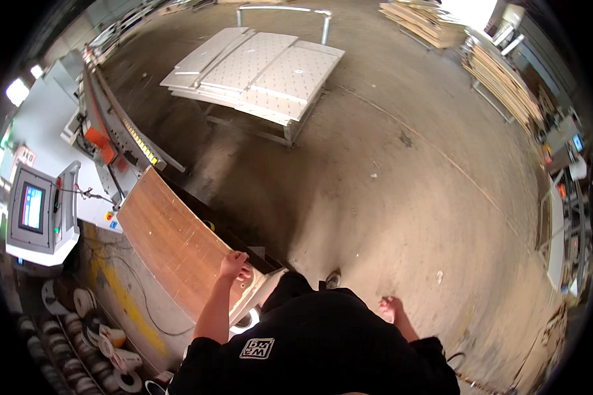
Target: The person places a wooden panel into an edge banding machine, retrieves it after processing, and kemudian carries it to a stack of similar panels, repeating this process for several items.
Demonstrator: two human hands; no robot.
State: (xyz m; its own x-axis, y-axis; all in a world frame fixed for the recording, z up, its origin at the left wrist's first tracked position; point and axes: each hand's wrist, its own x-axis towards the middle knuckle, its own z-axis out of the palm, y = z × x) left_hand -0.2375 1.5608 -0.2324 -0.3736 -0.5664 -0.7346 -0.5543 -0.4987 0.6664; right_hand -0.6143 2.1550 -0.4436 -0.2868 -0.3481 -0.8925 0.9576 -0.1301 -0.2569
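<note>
My left hand [236, 266] is over the near right end of a long brown wooden board [178, 243], with its fingers curled in; whether anything small is pinched in them I cannot make out. The board lies at my left on a machine's support, its surface scuffed and dotted with pale specks. Out to my right side hangs my right hand [391, 307], fingers loosely closed above the floor, with no object showing in it.
A control panel with a lit screen [32, 207] stands far left, beside a long machine rail [128, 128]. Rolls of edging tape [84, 301] fill a rack below it. Ahead, pale patterned panels [263, 66] lie on a metal trolley. Board stacks [504, 82] stand at the far right.
</note>
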